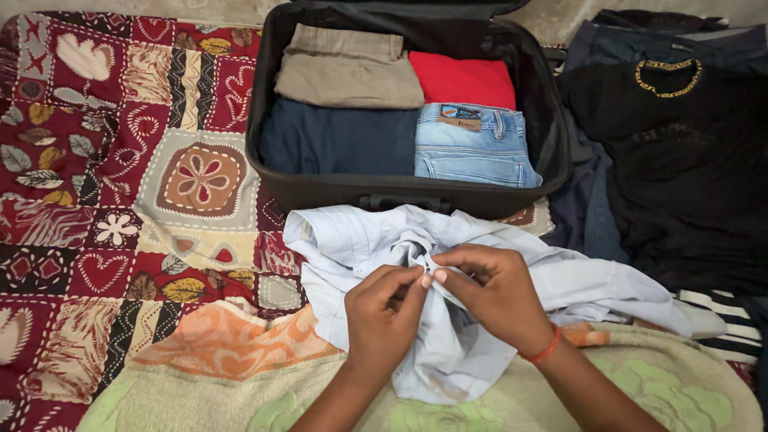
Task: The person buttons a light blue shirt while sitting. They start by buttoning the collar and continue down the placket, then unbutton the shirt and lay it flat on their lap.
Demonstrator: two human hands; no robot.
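A crumpled pale blue shirt (376, 240) lies on the bed in front of an open black suitcase (336, 190). My left hand (382, 312) and my right hand (494, 288) meet at the middle of the shirt, both pinching its front edge between fingertips and thumbs. An orange band circles my right wrist. Inside the suitcase lie folded clothes: a khaki piece (348, 68), a red piece (462, 80), a dark blue piece (336, 140) and light blue jeans (472, 144).
A red patchwork bedspread (120, 176) covers the left side. A beige and green blanket (240, 392) lies near me. To the right is a pile of dark clothes, with a black top with gold neck trim (680, 144) and a striped piece (720, 320).
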